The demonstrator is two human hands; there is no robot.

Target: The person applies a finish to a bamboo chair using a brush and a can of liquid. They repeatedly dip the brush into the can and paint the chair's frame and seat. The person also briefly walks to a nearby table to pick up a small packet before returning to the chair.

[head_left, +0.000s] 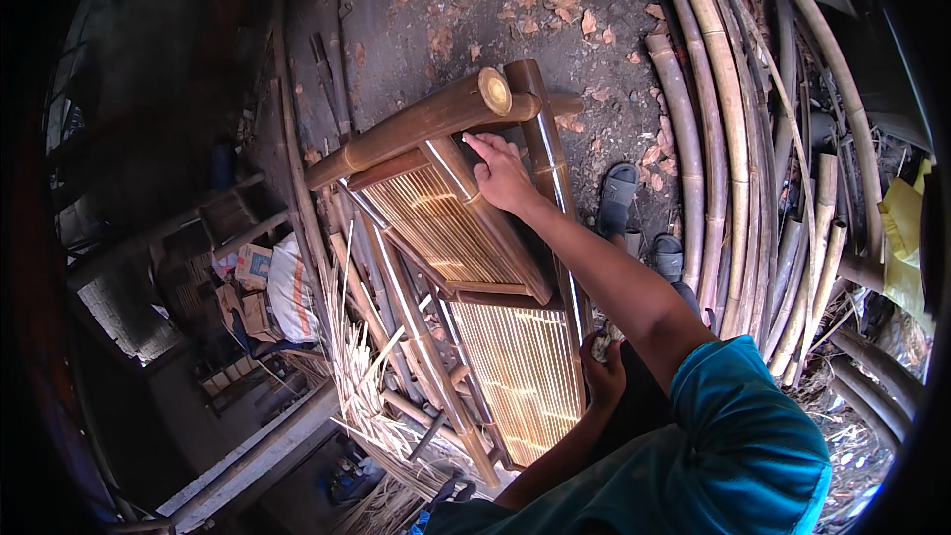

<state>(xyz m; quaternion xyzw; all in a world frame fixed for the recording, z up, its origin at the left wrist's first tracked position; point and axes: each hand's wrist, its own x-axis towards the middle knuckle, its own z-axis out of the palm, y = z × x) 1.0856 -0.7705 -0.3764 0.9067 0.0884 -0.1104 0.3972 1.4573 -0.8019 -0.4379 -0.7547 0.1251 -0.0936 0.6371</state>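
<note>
A brown bamboo bench or chair (550, 163) with a slatted back panel (421, 208) and slatted seat (515, 367) stands tilted across the middle of the view. My right hand (503, 176) reaches over its upper part, index finger stretched and the thumb apart. The fingertips touch the frame near the thick top pole (416, 129); a small whitish spot shows at the tip, too small to name. Low beside the seat's right edge, my left hand (602, 376) is closed around a crumpled pale cloth (607, 342), partly hidden by the fingers.
Long bamboo poles (708, 119) lie stacked on the right, near a yellow sack (903, 248). Split bamboo strips (362, 376) pile up at left, by a white sack (290, 287) and a cardboard box (254, 266). Dry leaves (589, 22) litter the ground. My sandalled foot (619, 193) stands right of the bench.
</note>
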